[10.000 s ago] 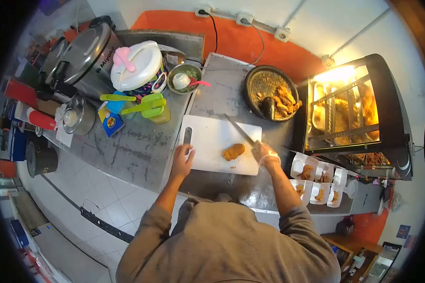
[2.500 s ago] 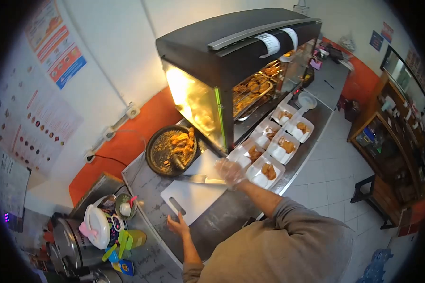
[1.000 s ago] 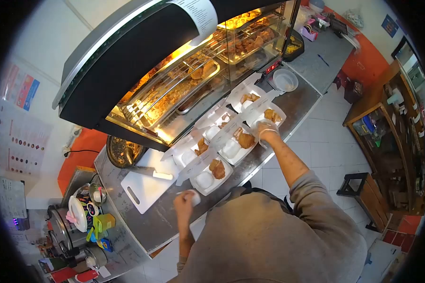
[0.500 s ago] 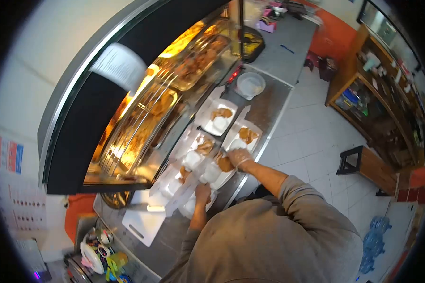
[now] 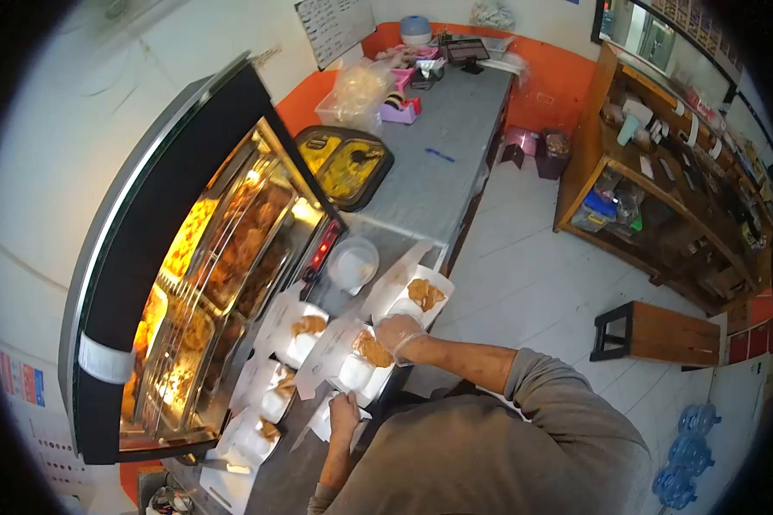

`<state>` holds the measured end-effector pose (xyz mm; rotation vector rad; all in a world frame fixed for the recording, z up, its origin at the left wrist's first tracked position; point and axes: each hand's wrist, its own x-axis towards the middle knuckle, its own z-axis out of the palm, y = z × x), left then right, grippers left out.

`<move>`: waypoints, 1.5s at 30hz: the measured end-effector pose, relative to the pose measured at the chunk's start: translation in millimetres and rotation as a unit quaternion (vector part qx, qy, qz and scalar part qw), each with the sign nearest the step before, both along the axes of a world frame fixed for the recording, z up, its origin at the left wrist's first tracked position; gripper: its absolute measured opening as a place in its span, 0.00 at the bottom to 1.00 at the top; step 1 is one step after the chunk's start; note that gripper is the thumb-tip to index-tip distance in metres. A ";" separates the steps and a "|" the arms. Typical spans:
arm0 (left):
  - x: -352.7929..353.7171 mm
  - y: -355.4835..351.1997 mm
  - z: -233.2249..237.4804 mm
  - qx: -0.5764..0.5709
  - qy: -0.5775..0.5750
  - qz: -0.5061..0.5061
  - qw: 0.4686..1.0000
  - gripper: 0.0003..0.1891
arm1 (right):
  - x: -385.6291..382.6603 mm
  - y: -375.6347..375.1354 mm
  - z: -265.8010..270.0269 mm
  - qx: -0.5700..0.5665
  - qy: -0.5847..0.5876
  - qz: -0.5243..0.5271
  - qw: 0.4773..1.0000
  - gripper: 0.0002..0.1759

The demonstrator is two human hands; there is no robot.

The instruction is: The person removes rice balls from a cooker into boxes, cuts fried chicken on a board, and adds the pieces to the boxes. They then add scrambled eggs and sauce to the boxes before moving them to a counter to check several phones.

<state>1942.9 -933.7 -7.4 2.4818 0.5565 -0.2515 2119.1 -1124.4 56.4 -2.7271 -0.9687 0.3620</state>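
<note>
My right hand (image 5: 399,336), in a clear plastic glove, is at the right edge of an open white takeaway box (image 5: 376,384). Its fingers are curled beside the fried chicken (image 5: 372,349); anything inside them is hidden. White rice (image 5: 356,372) lies in the same box. Nearer my body, my left hand (image 5: 344,414) has its fingers closed on the edge of another white takeaway box (image 5: 320,424), whose contents are mostly hidden. Beyond my right hand, a further open box holds fried chicken (image 5: 425,294) and rice. Several more filled boxes stand in a row to the left, by the cabinet.
A lit food warmer (image 5: 223,300) with trays of fried food borders the counter's left side. A round plastic tub (image 5: 353,263) and a black tray of yellow food (image 5: 352,168) stand farther along. A wooden stool (image 5: 666,335) is on the floor at right.
The view has turned, showing more of the counter's far end. My right hand stays near the same box, with its chicken now less covered. My left hand remains at the nearest box.
</note>
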 end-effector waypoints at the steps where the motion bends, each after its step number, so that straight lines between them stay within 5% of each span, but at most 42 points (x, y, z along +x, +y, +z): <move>1: 18.5 -21.7 5.1 -0.018 -0.009 -0.004 1.000 0.24 | 21.0 -16.8 7.3 -0.013 -0.013 0.011 1.000 0.09; 10: 240.1 -142.4 32.7 -0.021 -0.060 -0.088 0.994 0.21 | 255.8 -116.5 -2.8 -0.093 -0.034 0.068 0.993 0.13; 13: 307.1 -150.8 -20.6 -0.051 -0.007 -0.031 0.998 0.22 | 328.8 -127.8 -26.8 -0.095 0.000 0.033 0.995 0.14; 15: 342.6 -154.9 -37.1 -0.012 -0.016 -0.115 0.993 0.22 | 367.9 -139.3 -43.7 -0.103 0.006 0.036 0.994 0.13; 16: 357.6 -160.2 -52.8 -0.014 -0.023 -0.079 0.997 0.21 | 389.6 -144.9 -52.5 -0.105 0.020 0.049 0.993 0.13; 23: 480.5 -229.8 20.3 -0.050 0.064 0.013 0.997 0.21 | 505.8 -193.0 -128.6 -0.012 -0.005 0.062 0.998 0.14; 29: 597.7 -266.1 -41.3 -0.029 0.049 -0.018 0.998 0.19 | 623.7 -244.2 -91.7 -0.111 0.068 0.097 0.987 0.17; 31: 638.9 -275.1 -75.0 0.105 0.065 -0.180 0.976 0.18 | 664.0 -263.7 -111.5 -0.041 0.057 0.026 0.997 0.14; 32: 655.9 -282.0 -112.5 0.123 0.028 -0.148 0.981 0.17 | 686.3 -272.6 -119.8 -0.037 0.064 0.044 0.996 0.14; 34: 716.1 -310.1 -66.9 0.109 0.075 -0.129 0.983 0.15 | 733.7 -293.5 -132.8 -0.085 0.024 0.047 0.995 0.13; 35: 735.0 -312.9 -99.6 0.108 0.060 -0.201 0.972 0.13 | 754.8 -301.4 -135.9 -0.073 0.028 0.029 0.996 0.14; 38: 808.5 -341.6 -71.4 0.004 0.122 -0.130 0.984 0.12 | 821.5 -329.3 -161.1 -0.115 -0.038 0.078 0.990 0.15; 41: 854.1 -358.6 -120.6 -0.039 0.036 -0.018 0.998 0.15 | 872.7 -330.4 -135.2 -0.110 0.034 0.032 0.993 0.15; 43: 860.4 -360.4 -65.8 -0.047 0.010 0.054 0.997 0.20 | 886.9 -319.8 -116.5 -0.139 0.032 0.081 0.986 0.16; 45: 860.5 -361.8 -18.3 -0.064 0.061 0.049 0.995 0.23 | 893.1 -312.9 -101.6 -0.213 0.063 -0.016 0.975 0.20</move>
